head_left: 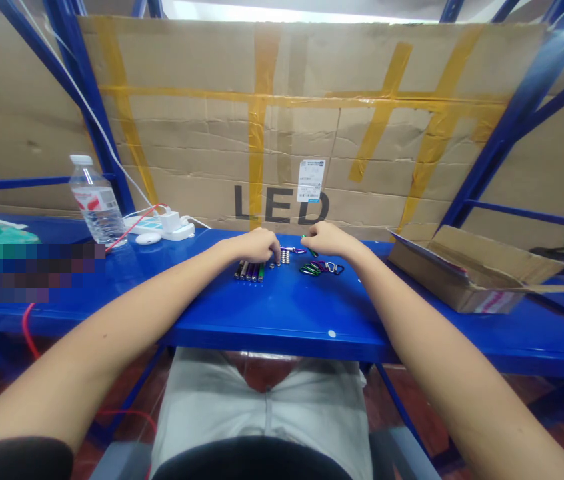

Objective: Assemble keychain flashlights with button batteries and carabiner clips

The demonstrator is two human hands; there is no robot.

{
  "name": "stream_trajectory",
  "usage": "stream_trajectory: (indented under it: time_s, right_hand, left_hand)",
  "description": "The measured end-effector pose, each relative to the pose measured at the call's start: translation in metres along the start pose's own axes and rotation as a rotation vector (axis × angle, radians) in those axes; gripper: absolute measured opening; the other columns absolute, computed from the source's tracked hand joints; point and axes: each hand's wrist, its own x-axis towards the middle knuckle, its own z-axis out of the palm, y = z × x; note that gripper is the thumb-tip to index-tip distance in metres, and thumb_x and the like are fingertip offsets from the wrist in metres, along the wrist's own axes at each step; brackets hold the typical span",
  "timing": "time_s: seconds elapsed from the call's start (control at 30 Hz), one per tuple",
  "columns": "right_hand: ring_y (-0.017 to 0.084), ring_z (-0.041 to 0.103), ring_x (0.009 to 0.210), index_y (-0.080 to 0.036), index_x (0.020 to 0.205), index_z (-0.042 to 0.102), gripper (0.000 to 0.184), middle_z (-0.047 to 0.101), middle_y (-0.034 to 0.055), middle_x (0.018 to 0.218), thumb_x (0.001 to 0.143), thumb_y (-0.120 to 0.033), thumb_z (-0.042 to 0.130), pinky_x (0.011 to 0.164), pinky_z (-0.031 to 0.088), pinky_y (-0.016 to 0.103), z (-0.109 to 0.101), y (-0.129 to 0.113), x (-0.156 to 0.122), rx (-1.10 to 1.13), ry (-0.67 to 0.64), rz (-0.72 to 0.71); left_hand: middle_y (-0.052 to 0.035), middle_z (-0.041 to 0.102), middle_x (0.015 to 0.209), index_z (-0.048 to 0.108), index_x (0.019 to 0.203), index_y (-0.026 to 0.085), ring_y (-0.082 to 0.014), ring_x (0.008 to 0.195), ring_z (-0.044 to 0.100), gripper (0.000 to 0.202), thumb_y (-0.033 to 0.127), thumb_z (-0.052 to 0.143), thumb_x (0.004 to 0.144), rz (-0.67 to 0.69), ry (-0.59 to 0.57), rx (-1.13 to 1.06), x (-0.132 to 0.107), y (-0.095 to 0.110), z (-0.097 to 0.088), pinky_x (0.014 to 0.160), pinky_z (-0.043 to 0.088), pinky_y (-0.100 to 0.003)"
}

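Observation:
My left hand (261, 245) is closed with its fingertips pointing down at the blue tabletop, beside small silver discs (285, 257) that look like button cells. Whatever its fingertips pinch is too small to make out. Under that hand several slim metal tubes (249, 271) in dark, purple and green lie side by side. A purple tube with silver parts (300, 251) lies between my hands. My right hand (326, 239) is closed on a small green metal piece (303, 239), partly hidden by the fingers. Just below it is a cluster of green, purple and silver carabiners (321, 268).
An open cardboard box (462, 280) stands at the right. On the left are a water bottle (95, 203), a white power strip (179, 231) with a plug and cables, and a green item (2, 235). A large cardboard panel (202, 147) rises behind the blue table (272, 320).

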Motion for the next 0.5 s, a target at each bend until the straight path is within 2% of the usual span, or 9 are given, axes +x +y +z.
stream_trajectory:
  time_s: [0.13,0.27,0.37,0.5]
  right_hand:
    - [0.014,0.045,0.054,-0.019,0.057,0.047,0.023,0.054,0.0036,0.058,0.076,-0.03,0.053,0.052,0.03,0.03,-0.0011,-0.0006,-0.0012,0.01,-0.006,0.012]
    - [0.014,0.047,0.056,-0.019,0.058,0.048,0.022,0.055,0.0038,0.06,0.076,-0.03,0.054,0.053,0.03,0.03,-0.0012,0.0015,-0.0003,0.054,0.01,0.009]
    - [0.015,0.05,0.06,-0.019,0.062,0.05,0.018,0.059,0.0039,0.063,0.076,-0.029,0.055,0.055,0.033,0.029,-0.0014,0.0014,-0.0001,0.122,0.086,-0.021]
    - [0.014,0.048,0.061,-0.02,0.065,0.047,0.015,0.058,0.0026,0.065,0.076,-0.027,0.054,0.057,0.033,0.029,-0.0027,-0.0025,-0.0026,0.19,0.204,-0.081]
  left_hand:
    - [0.0008,0.077,0.096,0.08,0.089,0.023,-0.0144,0.085,0.068,0.048,0.0,0.045,0.066,0.037,-0.027,-0.095,0.0008,0.0009,0.001,0.085,0.048,-0.022]
    - [-0.0022,0.077,0.098,0.079,0.094,0.021,-0.0164,0.088,0.067,0.039,0.006,0.05,0.073,0.014,0.057,-0.086,0.0021,0.0031,0.0032,0.084,0.048,-0.024]
    - [-0.0041,0.077,0.095,0.078,0.096,0.019,-0.0176,0.087,0.067,0.031,0.012,0.054,0.077,-0.034,0.094,-0.048,0.0024,0.0055,0.0036,0.081,0.047,-0.026]
    - [-0.0028,0.076,0.085,0.077,0.087,0.019,-0.0155,0.077,0.066,0.021,0.016,0.058,0.078,-0.093,0.057,-0.105,0.0032,0.0079,0.0046,0.072,0.045,-0.024]
